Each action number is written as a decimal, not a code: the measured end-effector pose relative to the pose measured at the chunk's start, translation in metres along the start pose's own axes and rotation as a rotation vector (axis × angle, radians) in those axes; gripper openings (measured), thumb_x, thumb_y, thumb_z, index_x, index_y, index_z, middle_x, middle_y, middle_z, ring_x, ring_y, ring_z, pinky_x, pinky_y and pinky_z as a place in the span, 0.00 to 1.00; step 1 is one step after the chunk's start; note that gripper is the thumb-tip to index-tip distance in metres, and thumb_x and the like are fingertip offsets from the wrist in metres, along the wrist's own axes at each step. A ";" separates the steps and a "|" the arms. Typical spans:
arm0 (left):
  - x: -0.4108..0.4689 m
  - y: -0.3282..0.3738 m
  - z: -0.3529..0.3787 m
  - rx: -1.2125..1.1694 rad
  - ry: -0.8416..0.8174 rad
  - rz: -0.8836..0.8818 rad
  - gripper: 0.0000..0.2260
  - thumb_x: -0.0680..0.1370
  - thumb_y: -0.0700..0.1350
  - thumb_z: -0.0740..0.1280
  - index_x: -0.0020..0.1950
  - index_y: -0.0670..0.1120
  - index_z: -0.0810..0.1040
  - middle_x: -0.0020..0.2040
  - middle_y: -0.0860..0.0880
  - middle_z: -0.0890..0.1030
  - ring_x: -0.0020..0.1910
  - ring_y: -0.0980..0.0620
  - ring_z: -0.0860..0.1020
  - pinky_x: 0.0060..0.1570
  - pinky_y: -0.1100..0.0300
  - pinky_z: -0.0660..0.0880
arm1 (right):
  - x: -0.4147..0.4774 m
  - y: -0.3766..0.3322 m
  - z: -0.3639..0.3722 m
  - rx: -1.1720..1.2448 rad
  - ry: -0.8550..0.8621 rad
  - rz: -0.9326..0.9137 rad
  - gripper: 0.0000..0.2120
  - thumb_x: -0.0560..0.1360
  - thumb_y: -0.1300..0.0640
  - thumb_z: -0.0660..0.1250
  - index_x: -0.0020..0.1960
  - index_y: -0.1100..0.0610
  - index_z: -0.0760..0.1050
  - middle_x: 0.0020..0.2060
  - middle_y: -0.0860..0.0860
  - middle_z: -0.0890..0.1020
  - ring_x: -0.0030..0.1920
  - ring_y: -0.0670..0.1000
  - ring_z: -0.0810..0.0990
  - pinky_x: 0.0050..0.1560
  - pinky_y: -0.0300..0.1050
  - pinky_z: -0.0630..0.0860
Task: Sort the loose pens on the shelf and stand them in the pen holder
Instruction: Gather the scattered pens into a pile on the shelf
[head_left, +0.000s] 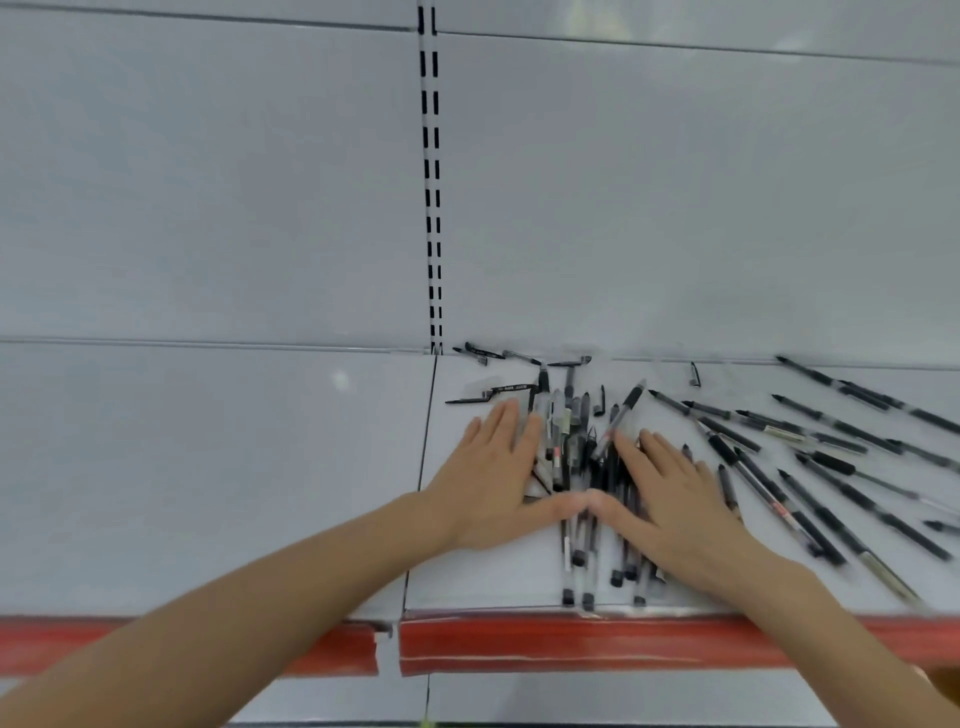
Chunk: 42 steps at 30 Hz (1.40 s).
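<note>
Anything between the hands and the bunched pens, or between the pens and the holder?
Nothing visible: the left hand and right hand lie flat against either side of the pen bunch, thumbs meeting across it. The pen holder is out of view, so that path cannot be judged.

White shelf (208, 467) (red front edge) carries scattered black pens (831, 467).

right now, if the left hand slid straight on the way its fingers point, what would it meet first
Probably the pen lying crosswise just beyond the left hand's fingertips, though depth is unclear.
</note>
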<state>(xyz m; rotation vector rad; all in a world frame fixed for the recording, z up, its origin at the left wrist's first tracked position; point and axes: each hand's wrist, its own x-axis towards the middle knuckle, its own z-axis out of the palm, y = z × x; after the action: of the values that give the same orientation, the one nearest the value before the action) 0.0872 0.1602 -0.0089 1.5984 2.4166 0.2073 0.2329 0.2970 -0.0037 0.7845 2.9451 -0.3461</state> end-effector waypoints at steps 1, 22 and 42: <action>0.004 0.003 -0.001 -0.012 0.001 0.007 0.43 0.72 0.71 0.46 0.75 0.45 0.37 0.76 0.44 0.37 0.74 0.48 0.35 0.71 0.52 0.37 | 0.003 0.000 0.000 0.005 0.004 -0.004 0.58 0.51 0.20 0.24 0.75 0.47 0.40 0.76 0.52 0.45 0.76 0.50 0.41 0.73 0.54 0.42; 0.069 -0.036 -0.024 -0.102 0.220 -0.035 0.31 0.77 0.63 0.50 0.73 0.44 0.61 0.74 0.44 0.61 0.74 0.48 0.57 0.70 0.59 0.51 | 0.011 -0.001 -0.002 0.045 -0.019 -0.029 0.56 0.52 0.20 0.26 0.75 0.45 0.40 0.76 0.51 0.44 0.76 0.49 0.41 0.74 0.51 0.40; 0.094 0.006 -0.022 -0.302 0.103 0.179 0.34 0.76 0.67 0.51 0.75 0.48 0.56 0.76 0.47 0.56 0.75 0.51 0.53 0.74 0.55 0.51 | -0.011 0.033 -0.022 0.117 0.086 0.164 0.42 0.66 0.29 0.46 0.75 0.48 0.48 0.76 0.51 0.47 0.76 0.50 0.45 0.75 0.51 0.44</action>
<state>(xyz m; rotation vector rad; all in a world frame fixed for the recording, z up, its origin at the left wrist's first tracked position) 0.0511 0.2496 0.0029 1.6934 2.1815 0.6678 0.2584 0.3253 0.0121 1.0731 2.9333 -0.4867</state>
